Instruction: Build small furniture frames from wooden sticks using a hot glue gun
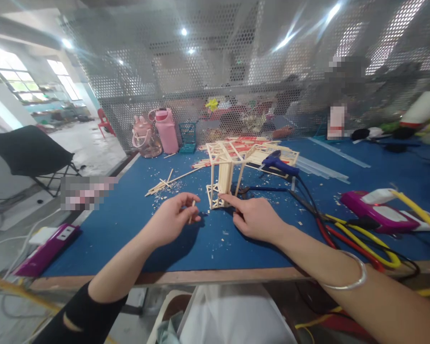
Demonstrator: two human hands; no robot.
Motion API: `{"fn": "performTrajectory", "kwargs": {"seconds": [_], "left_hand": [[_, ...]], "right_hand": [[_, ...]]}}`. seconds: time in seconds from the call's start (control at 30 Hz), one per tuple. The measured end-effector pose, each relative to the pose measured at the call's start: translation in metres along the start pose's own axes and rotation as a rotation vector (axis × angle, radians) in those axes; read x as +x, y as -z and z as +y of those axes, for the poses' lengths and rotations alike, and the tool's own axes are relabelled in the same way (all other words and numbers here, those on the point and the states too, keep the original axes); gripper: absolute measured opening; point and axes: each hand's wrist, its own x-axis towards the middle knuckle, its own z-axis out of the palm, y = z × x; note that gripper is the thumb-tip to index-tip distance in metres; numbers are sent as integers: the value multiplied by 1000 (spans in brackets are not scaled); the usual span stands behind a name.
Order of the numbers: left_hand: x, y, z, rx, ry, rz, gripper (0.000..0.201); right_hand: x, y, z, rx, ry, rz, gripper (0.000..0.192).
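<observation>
Left hand (pixel 174 217) fingers pinching short wooden stick (pixel 192 209), frame centre. Right hand (pixel 252 217) index finger extended, touching base of stick tower (pixel 222 174) on blue desk (pixel 129 215). Glue gun (pixel 279 165) behind.

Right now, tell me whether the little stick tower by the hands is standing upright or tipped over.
Upright. The stick tower stands on its base on the blue table, its posts near vertical, with the right hand touching its foot.

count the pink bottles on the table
2. A clear pink bottle stands at the far left edge of the table, and an opaque pink bottle stands just right of it, against the mesh screen. Others may be hidden behind the screen.
</observation>
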Motion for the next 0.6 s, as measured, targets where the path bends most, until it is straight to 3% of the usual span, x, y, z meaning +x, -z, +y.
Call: {"fn": "performTrajectory", "kwargs": {"seconds": [0.27, 0.4, 0.5, 0.6], "left_hand": [[1, -3, -11, 46, 8, -35, 16], [-1, -10, -11, 8, 13, -56, 18], [-7, -18, -8, 21, 26, -46, 20], [-17, -28, -7, -69, 49, 35, 19]], "right_hand": [[0, -5, 4, 37, 36, 61, 58], [-3, -1, 3, 145, 65, 244, 47], [-7, 12, 5, 214, -56, 342, 31], [-9, 26, 19, 113, -267, 214, 26]]}}
